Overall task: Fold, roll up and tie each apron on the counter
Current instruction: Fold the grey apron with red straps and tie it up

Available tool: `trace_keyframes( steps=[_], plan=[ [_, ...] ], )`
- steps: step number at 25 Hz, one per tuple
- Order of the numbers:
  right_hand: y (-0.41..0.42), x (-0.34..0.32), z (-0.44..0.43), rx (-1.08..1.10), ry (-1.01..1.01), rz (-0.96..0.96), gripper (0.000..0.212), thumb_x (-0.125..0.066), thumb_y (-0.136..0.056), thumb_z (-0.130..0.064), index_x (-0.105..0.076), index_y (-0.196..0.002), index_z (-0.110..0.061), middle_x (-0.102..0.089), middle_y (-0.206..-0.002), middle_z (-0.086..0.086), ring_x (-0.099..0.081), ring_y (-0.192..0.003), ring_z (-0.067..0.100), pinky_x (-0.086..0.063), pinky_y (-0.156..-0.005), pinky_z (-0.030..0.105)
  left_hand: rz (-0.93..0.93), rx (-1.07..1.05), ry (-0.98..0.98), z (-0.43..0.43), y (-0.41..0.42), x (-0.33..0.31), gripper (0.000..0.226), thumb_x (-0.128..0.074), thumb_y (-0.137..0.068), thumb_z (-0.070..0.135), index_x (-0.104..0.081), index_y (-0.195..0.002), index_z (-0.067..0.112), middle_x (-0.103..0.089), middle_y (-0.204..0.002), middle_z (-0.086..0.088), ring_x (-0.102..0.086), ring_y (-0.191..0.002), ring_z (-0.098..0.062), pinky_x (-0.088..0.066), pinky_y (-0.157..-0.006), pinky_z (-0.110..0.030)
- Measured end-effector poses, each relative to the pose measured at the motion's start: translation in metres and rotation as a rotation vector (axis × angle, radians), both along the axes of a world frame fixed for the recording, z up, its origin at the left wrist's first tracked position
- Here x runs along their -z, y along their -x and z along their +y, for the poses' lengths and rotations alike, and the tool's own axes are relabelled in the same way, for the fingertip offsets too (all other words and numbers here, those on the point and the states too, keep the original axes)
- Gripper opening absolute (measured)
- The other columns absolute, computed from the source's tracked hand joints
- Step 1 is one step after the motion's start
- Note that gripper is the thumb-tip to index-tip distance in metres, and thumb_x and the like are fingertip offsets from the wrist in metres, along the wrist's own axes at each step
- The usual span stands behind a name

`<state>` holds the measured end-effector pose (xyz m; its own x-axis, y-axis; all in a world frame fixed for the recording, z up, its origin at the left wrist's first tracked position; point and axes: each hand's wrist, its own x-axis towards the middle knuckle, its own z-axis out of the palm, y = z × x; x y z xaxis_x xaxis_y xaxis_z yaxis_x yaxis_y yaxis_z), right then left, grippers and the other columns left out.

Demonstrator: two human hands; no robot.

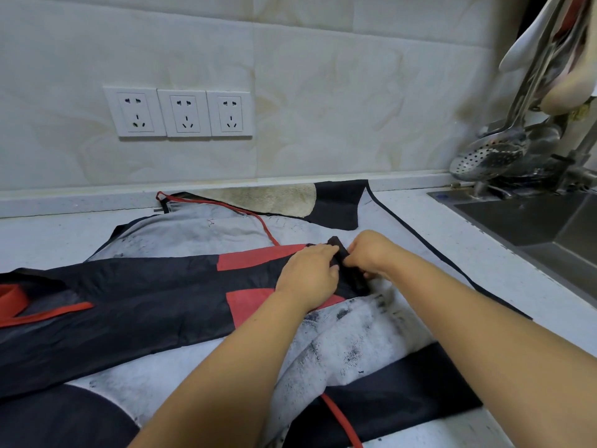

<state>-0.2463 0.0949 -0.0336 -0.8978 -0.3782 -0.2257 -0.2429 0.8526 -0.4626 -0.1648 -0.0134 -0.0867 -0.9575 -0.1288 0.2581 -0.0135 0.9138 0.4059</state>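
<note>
At the far left a red strap (13,297) lies loose on the folded apron (135,305). This apron stretches as a long dark band with red patches across the counter (48,234), on top of other aprons of pale, stained cloth (200,231). The cloth looks thin, light and soft, also a little smooth, so I judge it will slide and unroll if I loosen my hold. My left hand (308,274) rests on the band, and its fingers curl onto the small roll (353,274) at the right end. My right hand (371,253) grips the same roll from the other side, with the fingers bent round it. I think the best hold is near both ends of the roll, pressing it down so it stays tight and straight. Further right a thin dark tie (420,236) runs limp over the counter toward the sink (533,221). I cannot tell which apron it belongs to.
</note>
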Motion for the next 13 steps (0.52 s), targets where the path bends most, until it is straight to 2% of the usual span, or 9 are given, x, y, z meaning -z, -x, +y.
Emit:
trace_keyframes(
  steps=[3, 5, 7, 8, 10, 13],
  plan=[
    [-0.013, -0.003, -0.008, -0.120, -0.175, 0.266, 0.012, -0.055, -0.085, -0.014, -0.048, -0.075, -0.012, -0.056, -0.081, 0.008, -0.051, -0.076, 0.025, -0.037, -0.055, 0.026, 0.092, -0.128, -0.040, -0.002, 0.000, -0.003, 0.039, -0.055, -0.092, 0.024, -0.053, -0.131, 0.017, -0.056, -0.125, -0.005, -0.047, -0.119, -0.025, -0.040, -0.099, -0.037],
    [-0.030, 0.001, -0.014, -0.199, -0.241, 0.449, 0.005, -0.050, -0.087, -0.013, -0.053, -0.091, -0.014, -0.059, -0.100, 0.009, -0.054, -0.084, 0.027, -0.036, -0.063, 0.029, 0.124, -0.166, -0.030, -0.002, 0.000, -0.004, 0.038, -0.054, -0.090, 0.019, -0.054, -0.128, 0.020, -0.055, -0.121, -0.004, -0.047, -0.113, -0.025, -0.040, -0.095, -0.035],
    [-0.037, 0.005, -0.020, -0.265, -0.278, 0.532, 0.020, -0.046, -0.091, -0.012, -0.058, -0.106, -0.011, -0.057, -0.109, 0.009, -0.058, -0.096, 0.028, -0.036, -0.067, 0.031, 0.107, -0.151, 0.001, -0.004, -0.001, -0.001, 0.043, -0.048, -0.090, 0.013, -0.054, -0.131, 0.023, -0.054, -0.128, -0.001, -0.046, -0.114, -0.025, -0.037, -0.093, -0.033],
    [-0.035, 0.004, -0.021, -0.290, -0.293, 0.508, 0.021, -0.045, -0.092, -0.013, -0.060, -0.106, -0.009, -0.058, -0.109, 0.009, -0.059, -0.097, 0.029, -0.036, -0.067, 0.030, 0.091, -0.144, 0.016, -0.005, -0.001, 0.000, 0.043, -0.046, -0.090, 0.012, -0.057, -0.130, 0.024, -0.052, -0.132, 0.001, -0.045, -0.116, -0.025, -0.036, -0.092, -0.032],
    [-0.023, -0.004, -0.018, -0.275, -0.206, 0.324, 0.021, -0.048, -0.094, -0.016, -0.065, -0.100, -0.006, -0.063, -0.101, 0.012, -0.060, -0.090, 0.027, -0.039, -0.066, 0.030, 0.063, -0.141, 0.012, -0.007, 0.001, -0.001, 0.043, -0.044, -0.092, 0.013, -0.060, -0.129, 0.026, -0.049, -0.138, 0.004, -0.042, -0.120, -0.024, -0.033, -0.095, -0.031],
    [-0.015, -0.012, -0.009, -0.051, 0.157, -0.124, 0.004, -0.061, -0.091, -0.012, -0.064, -0.093, -0.015, -0.059, -0.082, 0.010, -0.052, -0.067, 0.022, -0.047, -0.055, 0.029, 0.035, -0.159, -0.005, -0.007, 0.002, -0.001, 0.041, -0.044, -0.095, 0.015, -0.060, -0.131, 0.023, -0.047, -0.141, 0.002, -0.039, -0.126, -0.023, -0.033, -0.102, -0.033]
  ],
)
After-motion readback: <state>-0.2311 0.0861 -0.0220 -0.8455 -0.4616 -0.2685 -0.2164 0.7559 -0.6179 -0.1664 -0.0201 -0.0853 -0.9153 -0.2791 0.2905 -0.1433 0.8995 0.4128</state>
